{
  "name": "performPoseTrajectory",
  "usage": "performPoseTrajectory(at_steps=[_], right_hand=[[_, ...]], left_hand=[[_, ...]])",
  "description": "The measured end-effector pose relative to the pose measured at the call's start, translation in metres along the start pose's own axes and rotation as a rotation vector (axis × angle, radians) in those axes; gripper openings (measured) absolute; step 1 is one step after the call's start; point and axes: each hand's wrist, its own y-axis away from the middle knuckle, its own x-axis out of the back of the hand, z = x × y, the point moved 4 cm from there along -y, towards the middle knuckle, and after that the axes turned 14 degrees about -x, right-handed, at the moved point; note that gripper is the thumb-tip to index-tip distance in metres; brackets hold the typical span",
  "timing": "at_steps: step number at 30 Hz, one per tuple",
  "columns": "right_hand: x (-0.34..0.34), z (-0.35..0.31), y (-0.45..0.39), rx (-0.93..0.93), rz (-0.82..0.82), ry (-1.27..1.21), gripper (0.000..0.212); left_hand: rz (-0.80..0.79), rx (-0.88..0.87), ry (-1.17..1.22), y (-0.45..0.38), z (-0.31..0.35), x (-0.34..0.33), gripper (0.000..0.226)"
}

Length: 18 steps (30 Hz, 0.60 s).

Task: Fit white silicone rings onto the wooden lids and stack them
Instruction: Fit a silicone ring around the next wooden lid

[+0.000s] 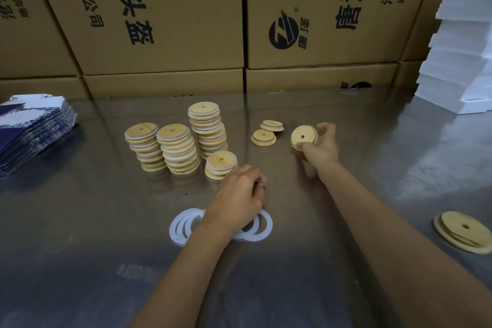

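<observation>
We see the right hand point(320, 146) at far right-centre of the desk point(80, 221), its grip grasping a wooden lid point(303, 138) by the rim, tilted so the flat face w/ centre hole turns toward us. The left hand point(239, 194) hovers nearer, fingers curled in a clenched grip above the white silicone rings point(181, 226); we can't tell if it pinches anything. The rings lie flat & overlapping on the desk, partly under that wrist. Left of the hands stand four stacks of ringed lids point(175, 152), the far one tallest, the near-right one shortest & just beside the left hand. Two loose lids point(267, 132) lie flat btwn the stacks and the right hand. Another lid point(463, 230) lies at near right. Printed flat cartons point(29, 130) sit at far left, cardboard boxes point(165, 21) line the far side, white foam sheets point(468, 61) at far right.
</observation>
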Motion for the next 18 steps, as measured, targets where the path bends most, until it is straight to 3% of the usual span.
performPoseTrajectory(at_steps=[3, 10, 14, 18], right_hand=[[0.005, 0.004, 0.013, -0.006, -0.091, 0.016, 0.054], [0.021, 0.021, 0.072, -0.126, -0.287, -0.213, 0.022], [0.015, 0.016, 0.096, -0.258, -0.472, -0.171, 0.022], [-0.008, 0.013, 0.113, -0.307, -0.664, -0.330, 0.020]], left_hand=[[-0.034, 0.010, 0.018, 0.000, 0.002, 0.003, 0.016], [-0.086, 0.125, 0.125, -0.003, 0.002, 0.016, 0.028], [-0.132, 0.191, 0.216, 0.001, 0.001, 0.024, 0.034], [-0.255, 0.225, 0.195, 0.009, 0.001, 0.031, 0.032]])
